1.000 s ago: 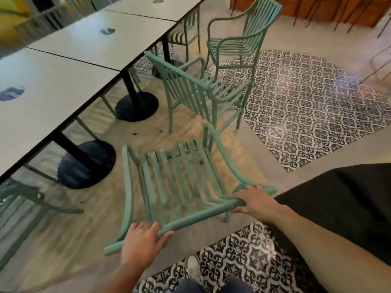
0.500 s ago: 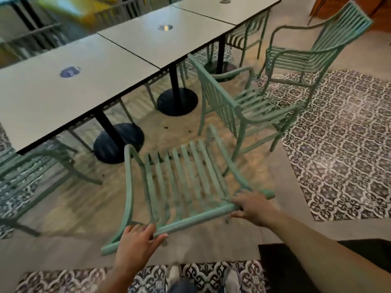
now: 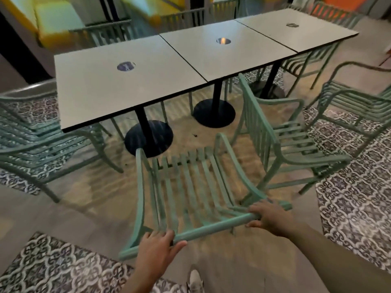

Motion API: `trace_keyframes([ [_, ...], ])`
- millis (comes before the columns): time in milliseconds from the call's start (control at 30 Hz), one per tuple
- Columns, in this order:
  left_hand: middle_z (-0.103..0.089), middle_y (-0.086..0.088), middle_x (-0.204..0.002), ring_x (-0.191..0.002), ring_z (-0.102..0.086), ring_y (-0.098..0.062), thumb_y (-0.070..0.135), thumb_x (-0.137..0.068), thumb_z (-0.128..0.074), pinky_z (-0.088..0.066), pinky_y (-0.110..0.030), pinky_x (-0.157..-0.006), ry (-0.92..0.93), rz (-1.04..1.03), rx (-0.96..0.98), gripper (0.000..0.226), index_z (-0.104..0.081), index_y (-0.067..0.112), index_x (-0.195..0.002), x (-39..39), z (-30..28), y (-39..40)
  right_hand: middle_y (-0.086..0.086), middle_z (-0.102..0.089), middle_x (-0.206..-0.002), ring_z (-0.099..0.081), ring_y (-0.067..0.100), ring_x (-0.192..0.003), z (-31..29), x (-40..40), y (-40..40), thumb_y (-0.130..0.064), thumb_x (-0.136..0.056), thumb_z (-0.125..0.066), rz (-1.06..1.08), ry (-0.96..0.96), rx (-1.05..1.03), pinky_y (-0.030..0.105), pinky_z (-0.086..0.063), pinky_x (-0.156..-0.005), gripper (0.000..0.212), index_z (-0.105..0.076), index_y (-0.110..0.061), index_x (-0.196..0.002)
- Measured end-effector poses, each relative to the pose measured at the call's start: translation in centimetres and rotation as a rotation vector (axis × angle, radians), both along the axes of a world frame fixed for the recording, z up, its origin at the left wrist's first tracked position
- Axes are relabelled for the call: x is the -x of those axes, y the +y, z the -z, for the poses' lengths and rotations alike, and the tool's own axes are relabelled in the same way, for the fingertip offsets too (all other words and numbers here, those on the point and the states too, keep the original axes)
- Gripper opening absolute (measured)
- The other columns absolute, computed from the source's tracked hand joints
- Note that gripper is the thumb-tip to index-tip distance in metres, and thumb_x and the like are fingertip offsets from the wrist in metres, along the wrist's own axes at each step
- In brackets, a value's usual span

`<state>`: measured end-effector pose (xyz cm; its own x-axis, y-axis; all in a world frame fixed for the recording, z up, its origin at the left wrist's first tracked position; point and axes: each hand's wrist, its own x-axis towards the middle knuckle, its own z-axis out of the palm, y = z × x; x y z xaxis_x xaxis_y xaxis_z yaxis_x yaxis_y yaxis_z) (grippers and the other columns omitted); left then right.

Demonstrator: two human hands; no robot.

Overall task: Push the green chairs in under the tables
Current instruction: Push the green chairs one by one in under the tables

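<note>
from the head camera, we look down at a green slatted chair [image 3: 190, 193] directly in front of us, facing a row of three grey tables [image 3: 131, 81]. our left hand [image 3: 157, 252] curls its fingers over the chair's top back rail near its left end, and our right hand [image 3: 269, 217] grips the same rail near its right end. the chair's front edge sits near the nearest table's black round base [image 3: 148, 137], not yet under the tabletop. a second green chair [image 3: 281, 142] stands just to the right, turned sideways. patterned floor tiles [image 3: 359, 197] flank us.
</note>
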<state>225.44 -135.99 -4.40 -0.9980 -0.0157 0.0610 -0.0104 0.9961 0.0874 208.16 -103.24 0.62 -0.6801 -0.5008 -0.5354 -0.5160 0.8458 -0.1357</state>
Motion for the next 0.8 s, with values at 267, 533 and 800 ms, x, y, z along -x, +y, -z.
trace_keyframes([
  [267, -0.058, 0.005, -0.057, -0.059, -0.060, -0.017, 0.075, -0.087, -0.026, -0.042, -0.030, -0.049, -0.021, -0.090, -0.017, 0.059, -0.050, 0.027, -0.062, 2.4, 0.0, 0.2, -0.015, -0.055, -0.117, -0.046, 0.011, -0.114, 0.4, 6.1, -1.3, -0.090, -0.063, -0.019, -0.196, 0.045, -0.020, 0.032, -0.029, -0.097, 0.086, -0.053, -0.037, -0.122],
  [533, -0.064, 0.006, -0.066, -0.068, -0.064, -0.019, 0.077, -0.085, -0.028, -0.045, -0.031, -0.057, -0.094, -0.202, 0.002, 0.061, -0.067, 0.030, -0.086, 4.9, 0.6, 1.0, -0.012, -0.057, -0.115, -0.045, 0.012, -0.115, 0.5, 11.4, -2.1, -0.094, -0.047, -0.007, -0.274, 0.005, 0.055, 0.034, -0.025, -0.101, 0.109, -0.056, -0.034, -0.124],
  [800, -0.059, 0.012, -0.070, -0.075, -0.057, -0.015, 0.072, -0.090, -0.029, -0.039, -0.030, -0.074, -0.070, -0.223, -0.014, 0.055, -0.063, 0.029, -0.081, 5.0, 0.4, 1.0, -0.016, -0.057, -0.101, -0.051, 0.010, -0.106, 1.9, 11.9, -1.2, -0.091, -0.062, -0.023, -0.289, 0.118, 0.226, 0.037, -0.030, -0.108, 0.087, -0.064, -0.036, -0.115],
])
